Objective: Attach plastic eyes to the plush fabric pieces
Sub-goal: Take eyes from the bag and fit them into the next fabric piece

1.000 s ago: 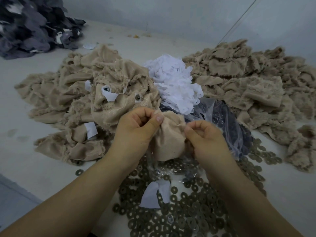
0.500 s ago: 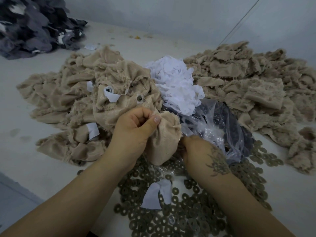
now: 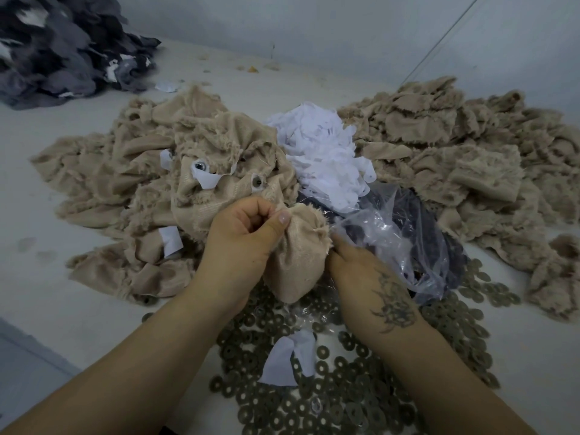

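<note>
One left hand (image 3: 241, 233) pinches soft, frayed beige fabric (image 3: 298, 262).

Right hand (image 3: 354, 265) fingertips seemingly hidden behind fabric piece (image 3: 298, 255).

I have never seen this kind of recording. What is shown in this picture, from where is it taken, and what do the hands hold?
No machine here: a person works with bare hands, filmed by a camera on their head looking down. The left hand grips a beige plush piece. The right hand reaches beside it toward a clear plastic bag; its fingers are hidden, so what it holds is unclear. On the surface lie beige fabric heaps, white scraps, many ring-shaped washers and, far left, a dark fabric heap. One piece already carries plastic eyes.
</note>
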Action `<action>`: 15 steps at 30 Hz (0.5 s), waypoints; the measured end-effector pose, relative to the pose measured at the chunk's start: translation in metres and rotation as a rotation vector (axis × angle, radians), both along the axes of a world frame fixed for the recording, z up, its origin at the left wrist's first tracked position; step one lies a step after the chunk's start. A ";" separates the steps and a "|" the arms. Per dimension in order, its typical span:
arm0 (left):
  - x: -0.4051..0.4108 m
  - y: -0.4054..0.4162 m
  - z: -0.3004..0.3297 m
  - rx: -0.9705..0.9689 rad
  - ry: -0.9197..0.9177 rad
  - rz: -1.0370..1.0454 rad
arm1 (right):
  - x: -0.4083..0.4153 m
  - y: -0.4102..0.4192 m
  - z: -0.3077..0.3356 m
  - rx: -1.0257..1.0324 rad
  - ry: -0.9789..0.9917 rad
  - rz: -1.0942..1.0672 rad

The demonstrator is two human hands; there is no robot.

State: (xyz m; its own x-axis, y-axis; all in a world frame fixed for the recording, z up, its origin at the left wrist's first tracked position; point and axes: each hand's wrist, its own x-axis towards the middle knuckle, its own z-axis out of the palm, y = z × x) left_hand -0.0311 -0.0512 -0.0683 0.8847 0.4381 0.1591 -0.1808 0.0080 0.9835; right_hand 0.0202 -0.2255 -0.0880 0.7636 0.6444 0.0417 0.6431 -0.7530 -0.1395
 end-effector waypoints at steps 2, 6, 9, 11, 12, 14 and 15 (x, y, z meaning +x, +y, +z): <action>0.000 0.000 0.000 0.003 0.001 0.007 | 0.000 0.001 -0.005 -0.059 0.011 0.031; 0.000 0.000 0.000 -0.002 0.005 -0.004 | 0.006 -0.004 -0.005 -0.030 -0.007 -0.026; 0.001 0.000 -0.001 -0.004 0.012 0.004 | 0.011 -0.005 0.001 -0.006 -0.007 -0.047; 0.002 0.000 -0.001 -0.005 0.014 0.010 | 0.010 -0.004 0.002 0.029 0.007 -0.073; 0.002 0.000 -0.002 -0.006 0.015 0.011 | 0.011 -0.003 0.003 0.033 0.009 -0.094; 0.002 0.000 -0.002 -0.006 0.015 0.008 | 0.011 -0.003 0.008 0.067 0.007 -0.153; 0.001 0.000 -0.003 -0.003 0.014 -0.001 | 0.010 -0.003 0.011 0.124 -0.005 -0.180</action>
